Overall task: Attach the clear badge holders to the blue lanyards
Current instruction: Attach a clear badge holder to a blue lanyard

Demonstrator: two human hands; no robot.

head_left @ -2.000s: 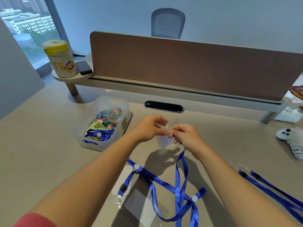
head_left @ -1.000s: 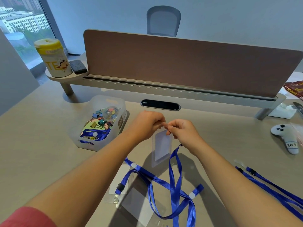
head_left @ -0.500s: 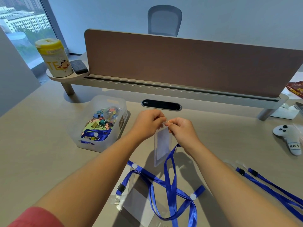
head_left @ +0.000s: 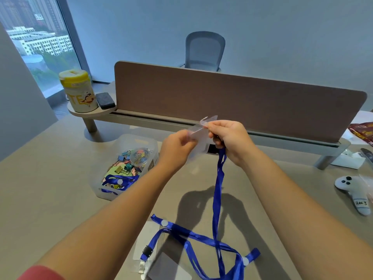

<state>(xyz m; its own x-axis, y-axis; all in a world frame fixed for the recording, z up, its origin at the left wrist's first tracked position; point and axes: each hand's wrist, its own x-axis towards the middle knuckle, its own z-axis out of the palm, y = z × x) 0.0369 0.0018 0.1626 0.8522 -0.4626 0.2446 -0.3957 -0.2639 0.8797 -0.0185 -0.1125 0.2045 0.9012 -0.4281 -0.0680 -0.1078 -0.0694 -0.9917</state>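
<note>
Clear badge holder (head_left: 198, 138) raised above desk (tilted), blue lanyard (head_left: 217, 197) hanging beneath it, tail looped on desk

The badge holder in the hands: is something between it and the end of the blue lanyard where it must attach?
Nothing visible stands between them. The left hand pinches the badge holder, the right hand holds its top edge together with the upper end of the blue lanyard. The clip itself is hidden inside the right hand.

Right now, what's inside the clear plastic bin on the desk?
The clear plastic bin holds coloured binder clips, a small round tub of clips and a coiled blue lanyard. Anything beneath that pile is covered.
</note>
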